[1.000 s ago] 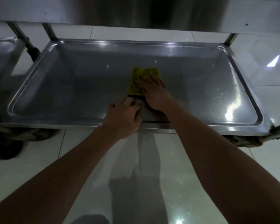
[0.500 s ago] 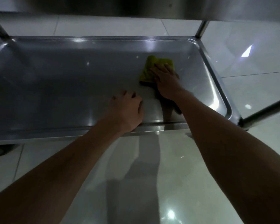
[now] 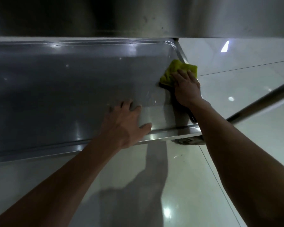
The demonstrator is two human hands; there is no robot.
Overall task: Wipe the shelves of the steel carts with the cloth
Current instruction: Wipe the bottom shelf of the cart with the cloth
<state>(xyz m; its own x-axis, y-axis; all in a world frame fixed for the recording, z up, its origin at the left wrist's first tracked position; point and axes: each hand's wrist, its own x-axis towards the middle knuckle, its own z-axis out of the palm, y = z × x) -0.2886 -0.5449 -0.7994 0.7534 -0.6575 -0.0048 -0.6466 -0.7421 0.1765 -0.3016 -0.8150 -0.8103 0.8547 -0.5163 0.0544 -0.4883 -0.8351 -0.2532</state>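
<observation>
A low steel cart shelf (image 3: 72, 82) with a raised rim fills the left and middle of the head view. A crumpled yellow-green cloth (image 3: 175, 70) lies against the shelf's right rim. My right hand (image 3: 186, 89) presses flat on the cloth with straight fingers, covering its near part. My left hand (image 3: 125, 123) rests on the shelf near its front rim, fingers spread and bent at the tips, holding nothing.
An upper steel shelf (image 3: 203, 15) overhangs the top of the view. A steel cart leg or bar (image 3: 259, 102) slants at the right. A caster (image 3: 187, 141) sits under the shelf's front right corner. Glossy white floor tiles (image 3: 187, 185) lie in front.
My right hand has slid the cloth rightward from the shelf's middle to its right rim. My left hand stayed at the front rim. The view shifted right and closer.
</observation>
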